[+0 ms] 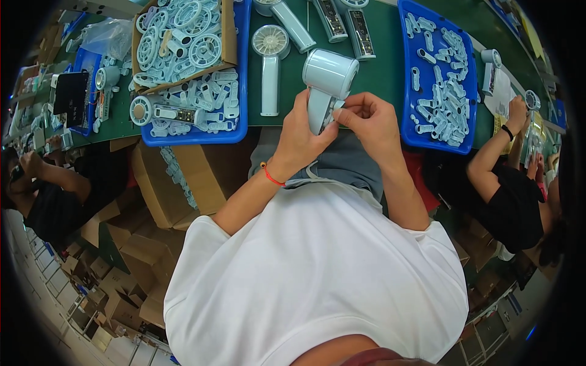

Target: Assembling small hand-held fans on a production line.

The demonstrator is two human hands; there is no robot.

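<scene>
A light-blue handheld fan (pixel 329 70) is tilted in front of me at the table's near edge, its round head up and its handle down. My left hand (pixel 299 135) is closed around the handle from the left side. On the handle's right side my right hand (pixel 373 125) pinches with thumb and forefinger; a small pale piece seems to show at the fingertips, too small to name. Just beyond lie more fans: one with its grille up (pixel 270 70), another on its side (pixel 293 25), and fans with open handles showing circuit boards (pixel 359 33).
On the left, a blue tray (pixel 241 131) bears loose parts, a fan and a cardboard box (pixel 229 36) of ring-shaped pieces. A blue tray of small parts (pixel 406 122) stands right. Co-workers' arms (pixel 485 155) show on both sides; cardboard boxes (pixel 165 195) lie below left.
</scene>
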